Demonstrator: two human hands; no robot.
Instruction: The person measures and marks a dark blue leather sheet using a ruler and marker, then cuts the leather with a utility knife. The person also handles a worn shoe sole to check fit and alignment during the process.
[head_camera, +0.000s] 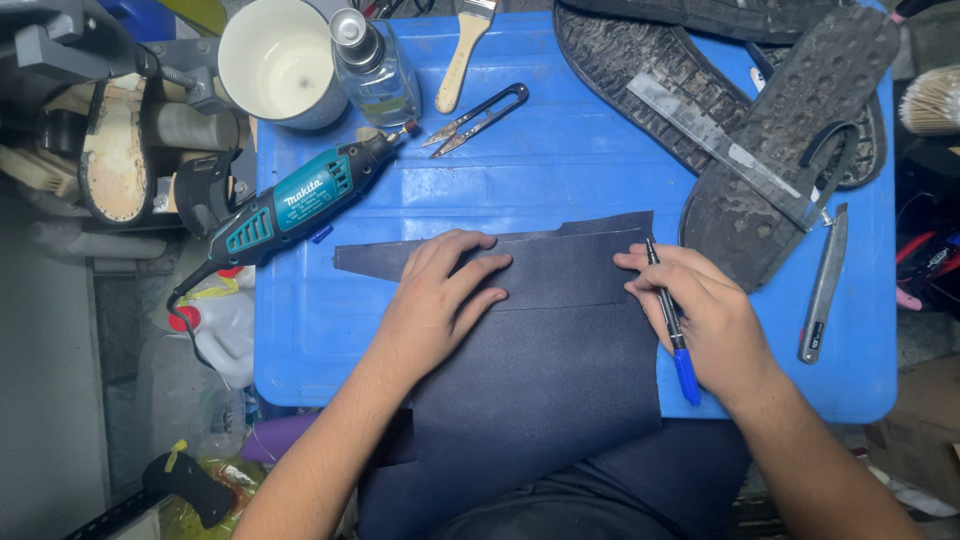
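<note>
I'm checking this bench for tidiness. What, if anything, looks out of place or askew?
The teal rotary tool lies slantwise, its rear overhanging the blue table's left edge. The dark sheet under the left hand droops off the near edge. Nothing looks spilled.

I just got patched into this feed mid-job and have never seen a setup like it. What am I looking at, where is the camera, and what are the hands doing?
There is no machine here: these are a person's two bare hands, filmed by a camera on their head that looks down at a blue table.

The left hand lies flat on a dark pattern piece, pressing it onto a larger dark sheet that hangs off the near edge. The right hand holds a blue pen with its tip at the piece's right edge.

Around them lie a teal rotary tool, thread snips, a brush, a clear bottle, a white cup, black shoe soles, a metal ruler and a grey knife. Left of the table sits a shoe on a stand.
</note>
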